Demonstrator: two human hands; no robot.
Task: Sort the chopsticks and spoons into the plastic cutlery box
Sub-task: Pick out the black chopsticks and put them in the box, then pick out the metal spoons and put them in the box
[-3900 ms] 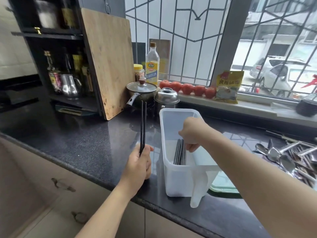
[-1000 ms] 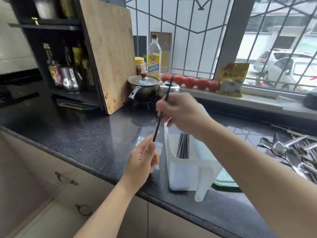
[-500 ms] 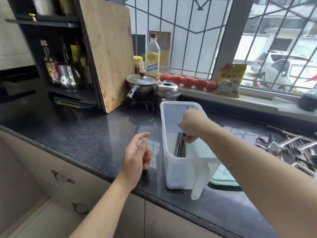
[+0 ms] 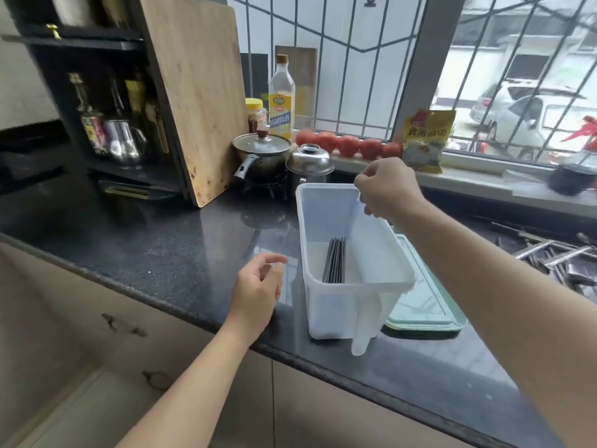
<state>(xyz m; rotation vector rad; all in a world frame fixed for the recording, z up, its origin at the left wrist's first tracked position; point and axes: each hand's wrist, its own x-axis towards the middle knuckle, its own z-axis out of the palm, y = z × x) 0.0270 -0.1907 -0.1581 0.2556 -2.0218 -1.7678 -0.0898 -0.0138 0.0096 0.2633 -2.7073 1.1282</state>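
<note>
Bare forearms, no sleeves; hands (image 4: 258,287) ungloved, ringless.

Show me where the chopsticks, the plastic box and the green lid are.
chopsticks (image 4: 335,260), head view, middle of the dark bundle.
plastic box (image 4: 332,313), head view, near front wall.
green lid (image 4: 426,305), head view, flat top.

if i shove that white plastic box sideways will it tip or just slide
The box probably slides: it looks thin and light, holding only a few chopsticks, and the counter is glossy stone. It is fairly tall and narrow, though, so a push near the rim might tip it. The mint tray close beside it could stop it going that way.
</note>
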